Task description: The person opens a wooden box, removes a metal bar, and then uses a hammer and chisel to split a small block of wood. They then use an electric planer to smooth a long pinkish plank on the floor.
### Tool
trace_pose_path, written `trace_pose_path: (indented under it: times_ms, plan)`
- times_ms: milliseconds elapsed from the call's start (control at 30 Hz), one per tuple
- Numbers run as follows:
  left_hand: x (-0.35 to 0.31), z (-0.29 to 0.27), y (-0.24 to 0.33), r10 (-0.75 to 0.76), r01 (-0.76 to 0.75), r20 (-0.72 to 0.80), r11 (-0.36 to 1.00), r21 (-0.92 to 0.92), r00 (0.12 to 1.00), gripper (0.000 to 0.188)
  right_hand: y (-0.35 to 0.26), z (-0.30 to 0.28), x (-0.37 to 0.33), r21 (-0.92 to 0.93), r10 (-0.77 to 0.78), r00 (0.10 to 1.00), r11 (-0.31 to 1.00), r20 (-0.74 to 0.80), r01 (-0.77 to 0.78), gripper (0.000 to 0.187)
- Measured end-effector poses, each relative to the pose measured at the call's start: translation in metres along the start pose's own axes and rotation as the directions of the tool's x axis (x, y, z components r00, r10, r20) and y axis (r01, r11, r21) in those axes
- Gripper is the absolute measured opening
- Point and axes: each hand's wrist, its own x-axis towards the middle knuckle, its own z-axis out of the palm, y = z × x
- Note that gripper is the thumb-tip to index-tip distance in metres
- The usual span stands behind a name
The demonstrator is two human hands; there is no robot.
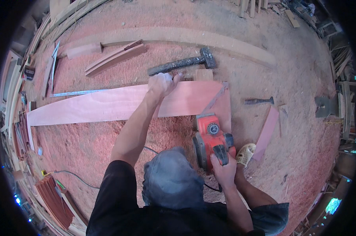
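My left hand [162, 84] is closed at the far edge of a long, tapering pink wooden board [91, 105]. At the board's right end a second wooden piece [224, 110] meets it along a slanting line. With my right hand [224, 169] I grip the black handle of a red electric hand planer [211, 131]. The planer's front sits over the near part of that right-end piece; its underside is hidden. A dusty, dark-handled hammer [182, 65] lies just beyond the board.
Curved wood strips [121, 59] and a long curved plank [185, 36] lie beyond. A smaller dark-handled tool [259, 101] and a pink offcut [266, 131] are on the right, near a sandalled foot [245, 154]. A cable [77, 177] crosses the dusty floor; stacked wood [54, 200] stands left.
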Motion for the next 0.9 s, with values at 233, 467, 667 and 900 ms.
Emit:
trace_pose_path:
  times_ms: [233,467,667,900]
  plan:
    - [0.007,0.0,0.002,-0.051,0.05,0.07,0.999,0.015,0.996,0.074,-0.026,0.016,0.063,0.064,-0.105,0.994,0.992,-0.02,0.106,0.019]
    - [0.009,-0.002,0.006,-0.083,0.08,0.07,0.996,0.046,0.994,0.071,-0.079,0.028,0.119,-0.007,-0.266,0.961,0.964,-0.078,0.267,0.029]
    - [0.01,-0.002,0.003,-0.088,0.083,0.099,0.995,0.049,0.991,0.072,-0.098,0.035,0.162,0.052,-0.238,0.968,0.969,-0.077,0.243,0.029]
    - [0.012,-0.008,0.003,-0.111,0.111,0.151,0.994,0.009,0.982,0.071,-0.057,-0.014,0.124,0.039,-0.124,0.987,0.991,-0.104,0.128,0.025]
